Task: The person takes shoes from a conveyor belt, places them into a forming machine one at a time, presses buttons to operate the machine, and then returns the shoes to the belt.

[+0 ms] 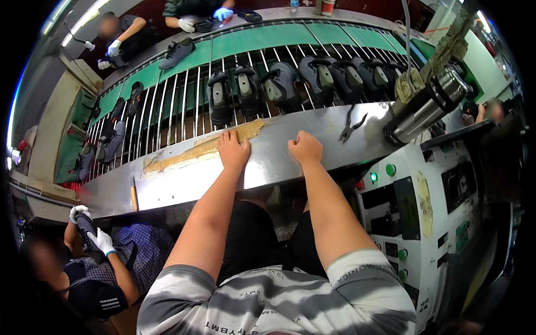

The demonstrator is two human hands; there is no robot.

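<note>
My left hand lies palm down on the metal ledge, fingers stretched over a strip of brown tape. To its right, my right hand is curled into a fist resting on the same ledge, with nothing showing in it. Beyond my hands, several dark shoes stand on the roller rack, among them a grey-black shoe and another shoe with a shoe last inside. Pliers with dark handles lie right of my fist, touched by neither hand.
A steel thermos stands at the ledge's right end, above a white control machine. A wooden-handled tool lies at the left. Beyond the rollers runs a green conveyor belt. Gloved co-workers are across it; another co-worker sits lower left holding a shoe.
</note>
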